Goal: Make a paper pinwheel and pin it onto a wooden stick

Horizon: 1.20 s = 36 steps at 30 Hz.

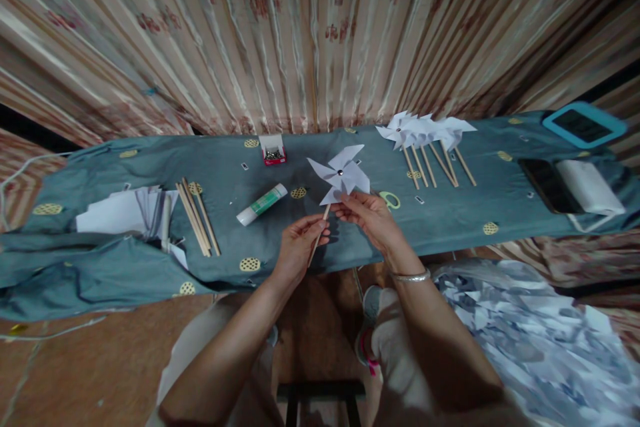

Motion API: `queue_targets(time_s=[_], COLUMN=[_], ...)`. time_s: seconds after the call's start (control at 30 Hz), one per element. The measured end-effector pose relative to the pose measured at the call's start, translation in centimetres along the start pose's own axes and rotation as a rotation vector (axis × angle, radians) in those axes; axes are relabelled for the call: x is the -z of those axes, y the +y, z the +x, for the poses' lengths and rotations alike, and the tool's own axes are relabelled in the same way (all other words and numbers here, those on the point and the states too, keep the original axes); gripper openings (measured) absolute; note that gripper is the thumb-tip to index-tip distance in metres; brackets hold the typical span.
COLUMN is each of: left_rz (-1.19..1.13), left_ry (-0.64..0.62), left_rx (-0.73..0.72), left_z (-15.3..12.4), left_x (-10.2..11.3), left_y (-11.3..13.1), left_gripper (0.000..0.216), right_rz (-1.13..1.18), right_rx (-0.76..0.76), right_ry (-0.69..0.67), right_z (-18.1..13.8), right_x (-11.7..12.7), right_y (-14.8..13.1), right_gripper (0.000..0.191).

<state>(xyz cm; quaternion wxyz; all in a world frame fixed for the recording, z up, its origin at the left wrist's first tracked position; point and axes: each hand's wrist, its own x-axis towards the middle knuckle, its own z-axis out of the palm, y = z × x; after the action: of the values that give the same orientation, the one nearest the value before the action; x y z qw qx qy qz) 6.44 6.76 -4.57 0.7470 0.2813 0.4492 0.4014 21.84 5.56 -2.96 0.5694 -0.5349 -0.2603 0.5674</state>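
Observation:
A white paper pinwheel with a shiny pin at its centre is held up over the middle of the table. My left hand pinches its wooden stick below the blades. With fingers closed at the lower blade, my right hand grips the pinwheel near the top of the stick. Partly behind that hand lie scissors with a pale green handle. A green and white glue stick rests left of the pinwheel, and a small red box of metal pins stands behind it.
Several finished pinwheels lie at the back right. At left are loose wooden sticks and stacked white paper. A phone and a blue-framed device sit far right. Paper scraps fill a bag beside my right leg.

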Motion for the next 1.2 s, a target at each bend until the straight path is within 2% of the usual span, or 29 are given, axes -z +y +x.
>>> queue_targets(time_s=[0.2,0.4,0.57,0.67,0.87,1.2], left_rz=[-0.006,-0.012,0.003,0.02,0.03,0.024], left_ry=[0.016,0.013,0.003,-0.01,-0.027,-0.004], left_rx=[-0.029,-0.017,0.005,0.03,0.064,0.051], left_z=[0.5,0.6,0.2,-0.1,-0.4,-0.1], left_x=[0.4,0.6,0.3,0.1,-0.2,-0.1], left_y=[0.8,1.0,0.6,0.5,0.3,0.1], left_gripper=[0.04,0.039,0.039,0.04,0.041,0.045], right_rz=[-0.029,0.103,0.173,0.149,0.093,0.146], right_rx=[0.009,0.226,0.399,0.375,0.281,0.242], right_ry=[0.011,0.11,0.326,0.358,0.229,0.222], right_z=[-0.1,0.2,0.9,1.3,1.2,1.2], right_x=[0.3,2.4,3.8,3.8,3.0,2.7], right_y=[0.2,-1.1,-1.3,-0.8,-0.3,-0.2], right_gripper=[0.048,0.038,0.034,0.034,0.035,0.04])
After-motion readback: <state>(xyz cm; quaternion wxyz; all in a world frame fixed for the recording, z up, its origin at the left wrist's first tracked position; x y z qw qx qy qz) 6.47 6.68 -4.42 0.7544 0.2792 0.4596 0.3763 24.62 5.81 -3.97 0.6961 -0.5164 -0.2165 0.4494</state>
